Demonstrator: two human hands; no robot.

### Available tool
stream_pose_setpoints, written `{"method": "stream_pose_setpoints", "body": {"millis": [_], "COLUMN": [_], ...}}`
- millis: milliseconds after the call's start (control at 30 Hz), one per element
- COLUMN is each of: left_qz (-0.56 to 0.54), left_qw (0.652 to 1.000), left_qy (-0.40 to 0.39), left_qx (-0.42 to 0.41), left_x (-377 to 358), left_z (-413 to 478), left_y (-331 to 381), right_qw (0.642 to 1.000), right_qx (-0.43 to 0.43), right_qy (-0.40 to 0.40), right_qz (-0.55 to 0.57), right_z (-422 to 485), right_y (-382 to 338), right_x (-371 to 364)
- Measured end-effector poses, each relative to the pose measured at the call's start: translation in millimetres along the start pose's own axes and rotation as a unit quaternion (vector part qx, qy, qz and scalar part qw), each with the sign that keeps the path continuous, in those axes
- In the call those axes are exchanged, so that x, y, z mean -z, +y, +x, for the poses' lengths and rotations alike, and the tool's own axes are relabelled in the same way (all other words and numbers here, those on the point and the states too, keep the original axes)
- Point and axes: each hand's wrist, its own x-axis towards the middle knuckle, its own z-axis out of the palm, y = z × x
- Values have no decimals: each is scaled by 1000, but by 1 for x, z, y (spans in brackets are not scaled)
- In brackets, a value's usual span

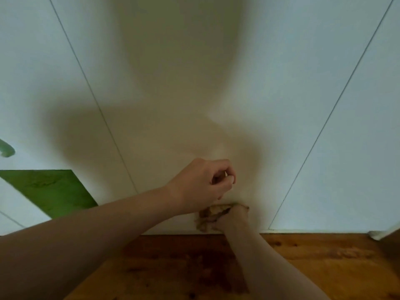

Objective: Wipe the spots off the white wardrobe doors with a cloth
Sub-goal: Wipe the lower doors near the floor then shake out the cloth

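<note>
The white wardrobe doors (194, 83) fill the view, split by thin vertical seams. Low on the middle door, my right hand (232, 219) presses a crumpled yellowish-brown cloth (208, 215) against the panel just above the floor. My left hand (203, 182) rests on the same door directly above the cloth, fingers curled in with the fingertips touching the surface and nothing in it. My shadow darkens the middle door. No spots are clear to me in the blur.
A wooden floor (313, 263) runs along the doors' bottom edge. A green panel (49, 189) and a green curved shape (6, 149) show on the left door. A pale object (377, 234) lies at the right by the floor.
</note>
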Motion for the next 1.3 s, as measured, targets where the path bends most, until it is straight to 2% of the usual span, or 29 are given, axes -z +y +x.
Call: {"method": "stream_pose_setpoints", "body": {"millis": [67, 100, 133, 167, 200, 233, 267, 300, 333, 367, 400, 433, 467, 500, 533, 567, 600, 733, 867, 967, 1033, 1100, 1167, 1300], "left_qz": [-17, -16, -10, -9, -11, -12, -13, -9, -3, 4, 13, 24, 33, 37, 45, 61, 88, 237, 356, 404, 403, 410, 404, 249], "left_qw": [1000, 1000, 1000, 999, 999, 999, 999, 999, 1000, 1000, 1000, 1000, 999, 999, 999, 998, 996, 966, 898, 833, 813, 809, 823, 913], "left_qy": [-3, 0, 3, 8, 15, 20, 22, 23, 23, 20, 15, 11, 13, 12, 8, 3, -5, -104, -228, -314, -339, -330, -302, -201], "left_qx": [-12, -20, -28, -34, -35, -35, -31, -25, -20, -15, -9, -7, -6, -4, -6, -10, -16, -1, 118, 212, 246, 261, 262, 254], "left_x": [-2, -2, -2, -1, 1, 4, 7, 11, 16, 20, 22, 24, 27, 28, 28, 29, 29, 27, 30, 46, 64, 81, 98, 119], "left_z": [4, 6, 6, 7, 6, 3, 1, -4, -10, -15, -21, -26, -28, -28, -27, -23, -18, -2, -15, -34, -46, -55, -60, -69], "left_y": [3, 4, 4, 4, 2, 0, -3, -6, -9, -11, -13, -15, -17, -17, -17, -17, -17, -22, -44, -47, -49, -47, -35, 5], "right_qw": [987, 990, 990, 970, 927, 850, 758, 669, 599, 556, 572, 666, 822, 914, 965, 982, 986, 979, 973, 965, 952, 938, 924, 896], "right_qx": [74, 70, 32, 75, 111, 124, 112, 75, 68, 94, 149, 136, 38, 3, -22, -34, -38, -24, -34, -38, -40, -38, -39, -22], "right_qy": [142, 121, 134, 152, 130, 88, 64, 62, 7, -51, -81, -85, -93, -153, -128, -128, -116, -136, -126, -176, -229, -279, -319, -362], "right_qz": [6, -8, -31, -177, -335, -505, -639, -737, -798, -824, -802, -728, -560, -376, -229, -134, -114, -147, -188, -191, -200, -203, -209, -255], "right_z": [-64, -69, -75, -63, -67, -72, -72, -69, -44, -11, 23, 30, 28, 24, 7, -50, -110, -138, -137, -156, -177, -196, -210, -230], "right_y": [-66, -76, -84, -80, -70, -54, -43, -23, 0, 14, 38, 62, 86, 98, 105, 88, 65, 7, 1, 7, 10, 10, 7, -15], "right_x": [6, 9, 13, 12, 6, 8, 6, -1, -3, -2, 0, -6, -12, -13, -16, -28, -41, -47, -48, -62, -79, -95, -102, -94]}}
